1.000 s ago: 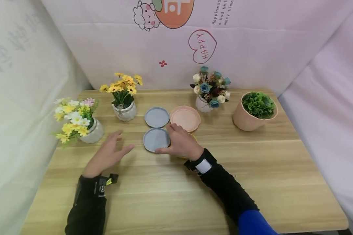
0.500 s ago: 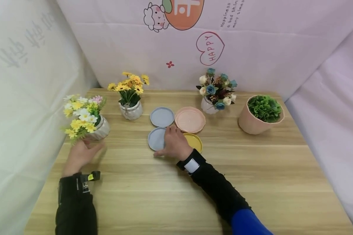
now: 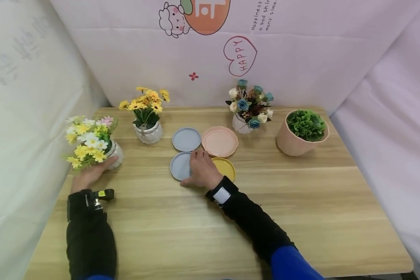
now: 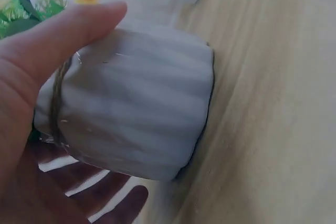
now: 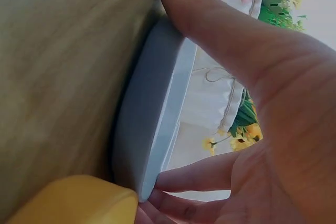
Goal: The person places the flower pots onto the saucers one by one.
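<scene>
1. While my left hand [image 3: 91,174] is at the white pot [image 4: 142,98] of yellow and white flowers [image 3: 85,142], its thumb lies along the side and its fingers reach past the opposite side; I cannot tell whether they press on it.
2. Well apart from it, my right hand [image 3: 203,171] holds the near blue-grey plate [image 3: 180,166] between thumb and curved fingers, on the wooden table [image 3: 182,233].
3. Just right of that hand, partly covered by it, sits a yellow plate [image 3: 226,168].
4. Beyond its fingertips lie the far blue-grey plate [image 3: 186,139] and a pink plate [image 3: 219,140].
5. Farther off, between my hands, stands a pot of orange-yellow flowers [image 3: 149,134].
6. Past my right hand, toward the right, stand a pot of blue and cream flowers [image 3: 242,124] and a pink pot of green leaves [image 3: 295,142].
</scene>
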A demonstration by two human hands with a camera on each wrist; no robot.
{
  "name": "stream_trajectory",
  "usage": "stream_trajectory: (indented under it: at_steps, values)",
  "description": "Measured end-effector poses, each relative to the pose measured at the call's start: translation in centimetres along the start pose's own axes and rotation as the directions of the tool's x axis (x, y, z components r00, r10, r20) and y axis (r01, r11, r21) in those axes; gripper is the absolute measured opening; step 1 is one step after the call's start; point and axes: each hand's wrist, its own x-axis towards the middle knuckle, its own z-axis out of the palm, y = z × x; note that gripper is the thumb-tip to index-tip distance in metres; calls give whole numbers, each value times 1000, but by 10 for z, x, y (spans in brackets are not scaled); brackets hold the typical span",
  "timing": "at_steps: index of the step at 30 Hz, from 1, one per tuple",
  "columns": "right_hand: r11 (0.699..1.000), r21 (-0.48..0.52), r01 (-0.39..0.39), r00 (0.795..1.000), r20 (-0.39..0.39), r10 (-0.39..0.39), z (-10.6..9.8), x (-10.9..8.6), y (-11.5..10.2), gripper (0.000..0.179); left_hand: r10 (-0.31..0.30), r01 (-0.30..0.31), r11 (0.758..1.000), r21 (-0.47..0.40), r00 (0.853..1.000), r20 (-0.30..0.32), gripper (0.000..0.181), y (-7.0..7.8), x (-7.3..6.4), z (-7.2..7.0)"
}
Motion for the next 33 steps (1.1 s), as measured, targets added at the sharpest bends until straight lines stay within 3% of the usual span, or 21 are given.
stream_trajectory:
  at_steps: [4,10,19,33]
  values:
    - [1000,1,3,1000,2,-3,0,0,1,112,37,-36,999,-31,999,9,120,2,3,1]
    - [1000,9,9,1000,3,-9,-1,1,0,113,16,-16,999,-28,999,31,119,3,5,0]
    - [1000,19,15,1000,18,-16,-1,0,4,114,53,-53,999,-3,999,3,118,4,7,1]
    - [998,53,27,999,23,-28,-3,-1,5,117,101,-101,995,-8,991,84,121,10,10,4]
